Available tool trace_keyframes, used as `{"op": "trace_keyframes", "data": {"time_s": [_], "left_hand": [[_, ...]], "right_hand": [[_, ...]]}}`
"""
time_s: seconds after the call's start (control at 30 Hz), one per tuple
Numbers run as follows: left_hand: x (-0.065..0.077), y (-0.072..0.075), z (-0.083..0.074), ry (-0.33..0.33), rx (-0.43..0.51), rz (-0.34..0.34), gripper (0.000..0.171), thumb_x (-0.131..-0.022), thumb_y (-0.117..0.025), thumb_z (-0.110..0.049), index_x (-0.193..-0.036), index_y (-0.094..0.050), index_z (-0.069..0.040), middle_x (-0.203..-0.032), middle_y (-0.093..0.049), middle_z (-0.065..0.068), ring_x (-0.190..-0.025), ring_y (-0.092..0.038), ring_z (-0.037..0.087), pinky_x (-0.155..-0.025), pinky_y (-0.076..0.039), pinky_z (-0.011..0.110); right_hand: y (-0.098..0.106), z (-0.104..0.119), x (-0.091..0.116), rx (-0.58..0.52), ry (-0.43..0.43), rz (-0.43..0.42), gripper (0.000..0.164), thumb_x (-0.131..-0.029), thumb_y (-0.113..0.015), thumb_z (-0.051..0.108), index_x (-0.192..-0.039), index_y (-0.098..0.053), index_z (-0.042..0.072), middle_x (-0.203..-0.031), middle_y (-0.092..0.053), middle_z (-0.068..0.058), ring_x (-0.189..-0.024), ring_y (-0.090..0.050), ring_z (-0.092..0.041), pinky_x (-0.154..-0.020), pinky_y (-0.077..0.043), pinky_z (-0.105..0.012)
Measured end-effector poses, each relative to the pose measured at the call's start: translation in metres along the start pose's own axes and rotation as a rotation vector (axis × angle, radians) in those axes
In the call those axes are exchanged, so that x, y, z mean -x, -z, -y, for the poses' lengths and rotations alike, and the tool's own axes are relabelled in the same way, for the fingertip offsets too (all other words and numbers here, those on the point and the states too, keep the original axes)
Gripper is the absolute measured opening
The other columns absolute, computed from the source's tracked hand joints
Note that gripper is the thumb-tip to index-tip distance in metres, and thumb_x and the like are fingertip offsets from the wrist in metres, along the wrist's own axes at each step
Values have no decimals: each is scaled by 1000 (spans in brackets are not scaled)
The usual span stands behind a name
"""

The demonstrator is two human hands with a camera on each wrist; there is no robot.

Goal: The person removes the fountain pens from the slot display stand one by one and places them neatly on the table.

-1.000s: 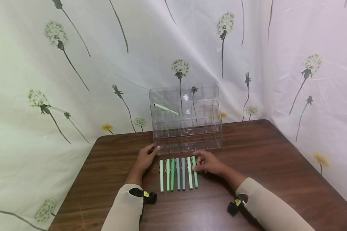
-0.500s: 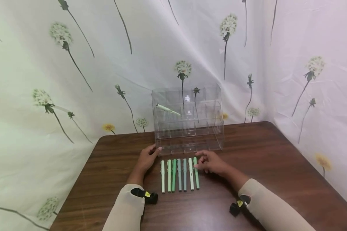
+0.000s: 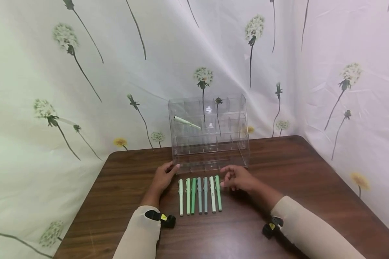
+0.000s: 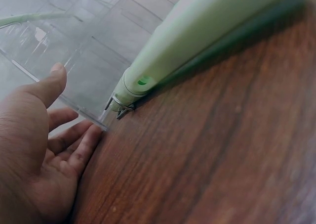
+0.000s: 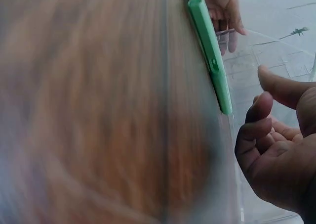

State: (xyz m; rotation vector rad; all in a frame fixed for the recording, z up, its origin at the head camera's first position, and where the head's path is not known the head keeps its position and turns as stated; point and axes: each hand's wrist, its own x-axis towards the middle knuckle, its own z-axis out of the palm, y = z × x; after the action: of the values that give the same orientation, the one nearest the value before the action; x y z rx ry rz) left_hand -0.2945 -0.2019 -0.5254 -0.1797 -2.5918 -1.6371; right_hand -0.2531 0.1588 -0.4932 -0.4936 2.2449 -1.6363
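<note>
Several capped pens lie side by side on the table, from a pale mint pen (image 3: 180, 197) at the left to a green pen (image 3: 218, 193) at the right. Behind them stands a clear tiered organizer (image 3: 210, 151). My left hand (image 3: 163, 177) grips its front left corner, thumb on the front wall and fingers along the outer side. Just right of the green pen is my right hand (image 3: 239, 177), holding nothing, its fingers loosely bent and thumb apart. In the right wrist view, a gap shows between that hand (image 5: 276, 145) and the green pen (image 5: 210, 56).
A light green pen (image 3: 187, 122) rests slanted in an upper left compartment of the organizer. The brown wooden table (image 3: 116, 201) backs onto a white curtain (image 3: 168, 43) printed with dandelions.
My right hand has drawn back slightly to the right, off the green pen it was touching. The pens stay in their row, and my left hand stays at the organizer corner.
</note>
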Motion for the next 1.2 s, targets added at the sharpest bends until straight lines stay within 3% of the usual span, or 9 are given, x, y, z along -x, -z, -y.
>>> {"op": "trace_keyframes", "data": {"time_s": [0.3, 0.6, 0.83, 1.2], "left_hand": [[-2, 2, 2, -5, -22, -9, 55, -111, -66, -42, -153, -64, -6, -157, -62, 22, -147, -58, 40, -123, -45, 59], [-2, 2, 1, 5, -20, 19, 57, -111, -65, -44, -155, -62, -7, -159, -59, 21, -149, -56, 41, -124, -44, 60], [-1, 1, 2, 5, -32, 13, 58, -111, -65, -44, -155, -61, -7, -157, -61, 22, -147, -58, 42, -123, -45, 60], [1, 2, 0, 3, -42, 21, 60, -111, -65, -46, -157, -60, -7, -158, -60, 22, -149, -55, 42, -124, -44, 61]], "right_hand": [[11, 23, -4, 44, 25, 36, 59, -94, -83, 3, -144, -55, -10, -90, -67, -7, -67, -61, -18, -59, -55, -28], [25, 50, -11, 95, 18, 14, 59, -94, -84, 5, -144, -57, -11, -93, -66, -4, -79, -62, -18, -64, -57, -31], [32, 74, -19, 147, 38, -17, 53, -96, -84, 10, -141, -61, -7, -93, -66, -4, -74, -61, -18, -66, -60, -37], [36, 111, -40, 152, 25, -65, 46, -99, -83, 15, -139, -64, 4, -95, -66, -3, -71, -56, -17, -63, -52, -28]]}}
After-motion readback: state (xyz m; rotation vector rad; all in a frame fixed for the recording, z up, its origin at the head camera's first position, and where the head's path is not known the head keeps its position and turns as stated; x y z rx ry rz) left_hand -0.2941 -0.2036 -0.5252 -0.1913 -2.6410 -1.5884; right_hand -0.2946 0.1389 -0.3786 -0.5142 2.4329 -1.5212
